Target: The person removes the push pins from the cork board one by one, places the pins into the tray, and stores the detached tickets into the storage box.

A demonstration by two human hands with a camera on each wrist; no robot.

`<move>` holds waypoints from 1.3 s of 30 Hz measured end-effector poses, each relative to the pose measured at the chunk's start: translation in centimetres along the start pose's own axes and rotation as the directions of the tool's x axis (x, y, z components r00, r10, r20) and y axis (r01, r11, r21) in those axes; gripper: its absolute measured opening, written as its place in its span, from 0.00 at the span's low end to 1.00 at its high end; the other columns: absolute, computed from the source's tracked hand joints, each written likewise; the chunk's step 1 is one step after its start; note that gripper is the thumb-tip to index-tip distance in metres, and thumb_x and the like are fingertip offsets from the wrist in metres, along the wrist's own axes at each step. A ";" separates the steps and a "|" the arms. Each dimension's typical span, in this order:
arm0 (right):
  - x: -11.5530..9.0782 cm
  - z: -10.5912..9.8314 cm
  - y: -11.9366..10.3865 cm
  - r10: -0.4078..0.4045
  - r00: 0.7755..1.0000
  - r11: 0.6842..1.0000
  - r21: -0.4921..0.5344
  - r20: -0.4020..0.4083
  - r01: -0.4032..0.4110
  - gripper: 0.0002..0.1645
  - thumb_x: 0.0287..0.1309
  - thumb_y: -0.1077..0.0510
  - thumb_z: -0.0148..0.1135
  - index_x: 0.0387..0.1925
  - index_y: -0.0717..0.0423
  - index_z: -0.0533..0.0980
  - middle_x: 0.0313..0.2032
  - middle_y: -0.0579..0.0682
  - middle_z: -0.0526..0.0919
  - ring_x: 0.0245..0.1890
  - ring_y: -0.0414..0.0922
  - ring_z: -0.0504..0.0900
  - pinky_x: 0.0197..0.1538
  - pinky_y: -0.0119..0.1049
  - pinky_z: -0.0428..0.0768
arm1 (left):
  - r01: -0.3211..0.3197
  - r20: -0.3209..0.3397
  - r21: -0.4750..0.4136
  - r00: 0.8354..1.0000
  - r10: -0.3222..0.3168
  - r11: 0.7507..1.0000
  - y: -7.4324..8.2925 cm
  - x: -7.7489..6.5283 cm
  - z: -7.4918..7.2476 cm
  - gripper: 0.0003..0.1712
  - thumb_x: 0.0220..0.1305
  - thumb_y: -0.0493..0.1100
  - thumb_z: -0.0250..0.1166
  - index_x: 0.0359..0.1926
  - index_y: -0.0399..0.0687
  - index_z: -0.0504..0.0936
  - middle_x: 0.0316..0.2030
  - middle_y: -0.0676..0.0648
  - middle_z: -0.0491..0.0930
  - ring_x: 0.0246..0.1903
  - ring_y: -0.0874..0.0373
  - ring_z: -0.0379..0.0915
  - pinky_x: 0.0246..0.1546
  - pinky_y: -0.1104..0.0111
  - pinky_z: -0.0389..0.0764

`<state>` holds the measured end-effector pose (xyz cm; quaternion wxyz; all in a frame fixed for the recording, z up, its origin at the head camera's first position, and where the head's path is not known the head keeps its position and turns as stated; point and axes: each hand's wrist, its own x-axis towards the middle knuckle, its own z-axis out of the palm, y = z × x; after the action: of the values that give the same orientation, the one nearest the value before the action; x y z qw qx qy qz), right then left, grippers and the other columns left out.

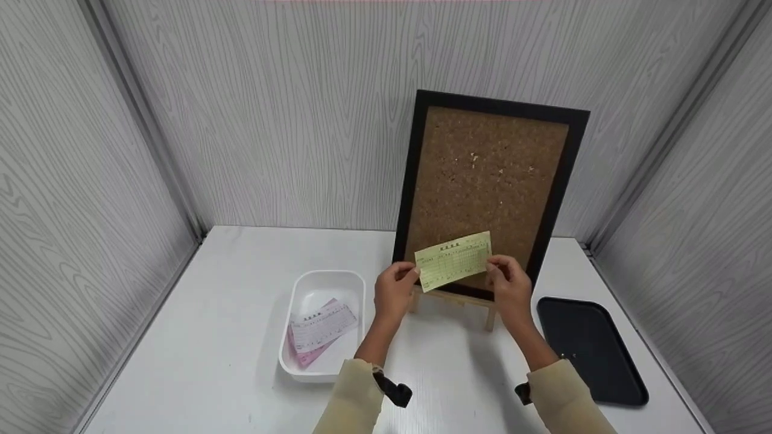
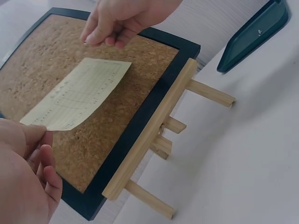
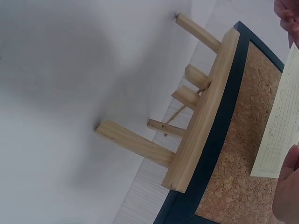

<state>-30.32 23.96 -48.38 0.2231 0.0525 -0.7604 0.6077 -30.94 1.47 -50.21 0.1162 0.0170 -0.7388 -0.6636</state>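
A yellow printed paper slip (image 1: pixel 453 260) hangs tilted before the lower part of a black-framed cork board (image 1: pixel 482 199). My left hand (image 1: pixel 395 290) pinches the slip's left end between thumb and fingertips. At the slip's right end is my right hand (image 1: pixel 511 288), thumb and fingertips drawn together. In the left wrist view a gap shows between that right hand (image 2: pixel 128 21) and the paper slip (image 2: pixel 79 93). A tiny bright speck shows at its fingertips, apparently a small pin, largely hidden. In the right wrist view the slip (image 3: pixel 280 126) is partly cut off.
A wooden easel (image 3: pixel 205 112) carries the board. On the left, a white tray (image 1: pixel 329 278) holds pink and pale printed slips (image 1: pixel 324 328). At the right lies a black tray (image 1: pixel 594 337) with a few tiny shiny bits. Walls enclose the white table (image 1: pixel 211 337).
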 end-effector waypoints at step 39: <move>-5.3 -12.6 6.0 0.186 0.962 0.960 -0.174 -0.199 -0.221 0.14 0.70 0.55 0.61 0.51 0.59 0.80 0.32 0.41 0.80 0.28 0.39 0.79 0.32 0.29 0.79 | 0.173 -0.289 -0.147 0.934 -0.210 0.974 -2.6 -6.4 -13.3 0.18 0.72 0.49 0.62 0.56 0.45 0.81 0.51 0.44 0.83 0.46 0.56 0.78 0.38 0.71 0.75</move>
<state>-24.19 36.42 -53.84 0.2313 -0.1037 -0.7941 0.5524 -22.43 -10.69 -52.52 0.1634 0.1834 -0.6662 -0.7041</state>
